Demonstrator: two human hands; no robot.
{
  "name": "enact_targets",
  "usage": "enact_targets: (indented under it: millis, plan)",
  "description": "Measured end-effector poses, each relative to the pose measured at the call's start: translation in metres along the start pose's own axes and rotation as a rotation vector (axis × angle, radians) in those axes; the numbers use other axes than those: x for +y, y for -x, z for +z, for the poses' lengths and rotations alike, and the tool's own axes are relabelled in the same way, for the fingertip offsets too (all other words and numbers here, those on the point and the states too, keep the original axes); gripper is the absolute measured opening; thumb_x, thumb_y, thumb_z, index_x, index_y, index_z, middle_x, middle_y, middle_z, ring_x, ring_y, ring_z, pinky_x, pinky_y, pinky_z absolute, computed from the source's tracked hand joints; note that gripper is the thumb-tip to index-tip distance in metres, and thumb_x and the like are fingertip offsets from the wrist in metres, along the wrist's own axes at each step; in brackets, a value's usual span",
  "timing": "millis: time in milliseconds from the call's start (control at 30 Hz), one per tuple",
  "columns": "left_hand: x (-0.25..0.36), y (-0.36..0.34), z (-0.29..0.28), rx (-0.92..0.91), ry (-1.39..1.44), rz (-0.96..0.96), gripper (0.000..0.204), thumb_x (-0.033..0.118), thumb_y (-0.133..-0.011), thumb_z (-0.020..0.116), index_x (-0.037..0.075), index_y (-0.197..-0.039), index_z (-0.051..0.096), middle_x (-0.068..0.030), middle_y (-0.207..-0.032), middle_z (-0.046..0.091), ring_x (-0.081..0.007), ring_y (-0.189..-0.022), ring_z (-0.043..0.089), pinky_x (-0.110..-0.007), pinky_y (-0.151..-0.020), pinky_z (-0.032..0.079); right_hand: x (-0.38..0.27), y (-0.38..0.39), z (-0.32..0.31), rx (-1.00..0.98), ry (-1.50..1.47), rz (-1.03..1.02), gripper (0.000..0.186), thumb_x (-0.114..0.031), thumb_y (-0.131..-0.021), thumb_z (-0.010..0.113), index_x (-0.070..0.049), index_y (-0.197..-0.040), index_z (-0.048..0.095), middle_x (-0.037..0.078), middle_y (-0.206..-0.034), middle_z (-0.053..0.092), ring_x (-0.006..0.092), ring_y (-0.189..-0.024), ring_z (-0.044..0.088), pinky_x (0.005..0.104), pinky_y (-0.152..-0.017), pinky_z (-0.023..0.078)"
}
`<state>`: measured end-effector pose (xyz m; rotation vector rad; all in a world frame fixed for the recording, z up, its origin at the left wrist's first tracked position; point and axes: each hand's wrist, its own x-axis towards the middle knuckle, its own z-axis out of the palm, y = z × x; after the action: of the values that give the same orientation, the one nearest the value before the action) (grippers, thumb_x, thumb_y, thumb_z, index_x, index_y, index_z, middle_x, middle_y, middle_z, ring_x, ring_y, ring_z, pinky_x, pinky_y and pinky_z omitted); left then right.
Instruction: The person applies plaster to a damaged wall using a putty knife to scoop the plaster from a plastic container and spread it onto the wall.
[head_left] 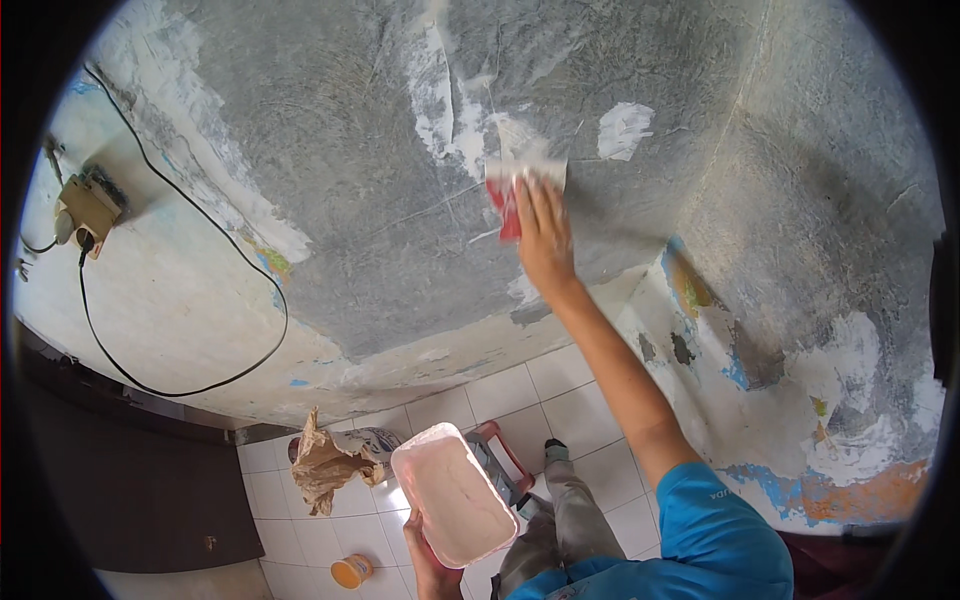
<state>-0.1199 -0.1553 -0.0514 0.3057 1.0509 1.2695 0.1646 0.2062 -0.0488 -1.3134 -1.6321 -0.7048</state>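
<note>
My right hand (545,225) is stretched up to the grey wall (360,130), its fingers closed on a red-handled putty knife (508,205). The knife's wide pale blade lies against the wall, just below a patch of wet-looking white filler (520,138). Low in front of my body, my left hand (430,560) grips the side of a pinkish rectangular tub (403,462). Smooth whitish paste (455,500) covers the tub's inside. The thumb and fingers of that hand are partly hidden by the tub.
A socket box (88,212) with a looping black cable (285,310) hangs on the left wall. On the tiled floor (500,400) are a crumpled brown paper bag (330,465), an orange-yellow tub (351,571) and a red-and-grey step (505,460) by my feet. A dark panel (120,480) stands at left.
</note>
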Motion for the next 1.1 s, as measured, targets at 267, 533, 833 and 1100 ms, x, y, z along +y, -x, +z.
enact_targets:
  millis: [267, 533, 833, 1100]
  plan:
    - [0.008, 0.005, -0.003, 0.024, 0.020, 0.019, 0.057, 0.042, -0.101, 0.040, 0.010, -0.147, 0.041, -0.0107, -0.137, 0.056, -0.0280, -0.124, 0.059, -0.045, -0.100, 0.052, -0.005, -0.030, -0.039, -0.051, -0.139, -0.032, 0.059, 0.002, -0.089, 0.060, -0.001, -0.147, 0.050, 0.018, -0.146, 0.054, 0.0392, -0.138, 0.048, 0.0516, -0.117, 0.038]
    - [0.009, 0.001, 0.001, 0.016, 0.032, 0.031, 0.056, 0.041, -0.102, 0.037, 0.009, -0.147, 0.041, -0.0110, -0.138, 0.056, -0.0286, -0.124, 0.058, -0.045, -0.100, 0.052, 0.008, 0.044, -0.005, -0.207, 0.004, -0.146, 0.055, -0.004, -0.093, 0.056, -0.004, -0.147, 0.051, 0.015, -0.153, 0.049, 0.0342, -0.141, 0.046, 0.0505, -0.119, 0.035]
    - [0.008, 0.005, 0.004, 0.011, 0.045, 0.038, 0.059, 0.041, -0.101, 0.042, 0.007, -0.149, 0.040, -0.0132, -0.141, 0.055, -0.0299, -0.126, 0.058, -0.047, -0.103, 0.052, 0.000, -0.072, -0.025, 0.027, 0.039, -0.226, 0.053, -0.005, -0.093, 0.055, -0.003, -0.146, 0.052, 0.014, -0.150, 0.052, 0.0316, -0.142, 0.046, 0.0491, -0.118, 0.037]
    - [0.011, 0.011, 0.008, 0.010, 0.053, 0.058, 0.058, 0.040, -0.102, 0.041, 0.006, -0.149, 0.040, -0.0127, -0.140, 0.056, -0.0292, -0.125, 0.059, -0.047, -0.103, 0.052, 0.007, 0.017, -0.023, -0.197, -0.038, -0.172, 0.054, -0.004, -0.094, 0.055, -0.002, -0.147, 0.050, 0.016, -0.152, 0.051, 0.0331, -0.143, 0.045, 0.0489, -0.118, 0.037]
